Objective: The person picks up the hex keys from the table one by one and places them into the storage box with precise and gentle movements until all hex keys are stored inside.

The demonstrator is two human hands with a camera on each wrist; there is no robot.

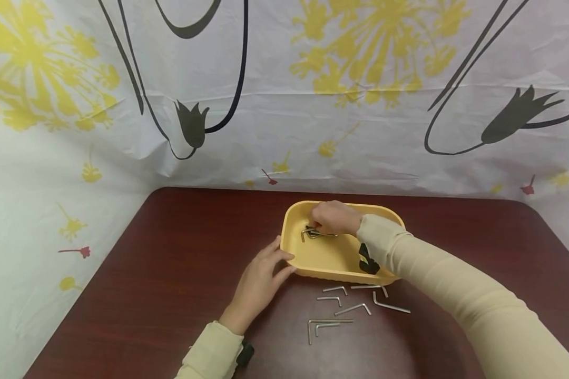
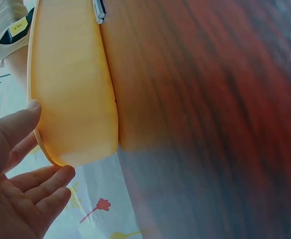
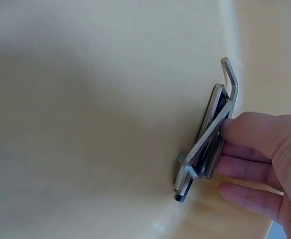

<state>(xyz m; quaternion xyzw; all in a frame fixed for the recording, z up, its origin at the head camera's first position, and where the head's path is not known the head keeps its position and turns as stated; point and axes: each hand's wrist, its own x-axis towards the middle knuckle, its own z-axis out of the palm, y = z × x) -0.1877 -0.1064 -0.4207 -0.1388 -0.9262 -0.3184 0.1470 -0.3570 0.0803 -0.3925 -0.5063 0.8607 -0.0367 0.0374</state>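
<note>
A yellow plastic bin (image 1: 332, 252) stands on the table. Against its left front corner my left hand (image 1: 258, 279) rests with fingers extended, touching the wall and rim; the left wrist view shows this hand (image 2: 21, 179) at the bin's end. My right hand (image 1: 336, 217) reaches inside the bin. It grips a bunch of hex keys (image 1: 308, 231) near the left back part. In the right wrist view, the thumb and fingers of this hand (image 3: 264, 154) pinch the crossed hex keys (image 3: 207, 137) by the bin wall. Some fingertips are hidden behind them.
Several loose L-shaped hex keys (image 1: 353, 309) of different sizes lie on the dark red-brown table (image 1: 194, 237), in front of the bin. A patterned white sheet (image 1: 265, 131) hangs behind and beside the table. The right forearm (image 1: 445, 284) crosses over the bin's right side.
</note>
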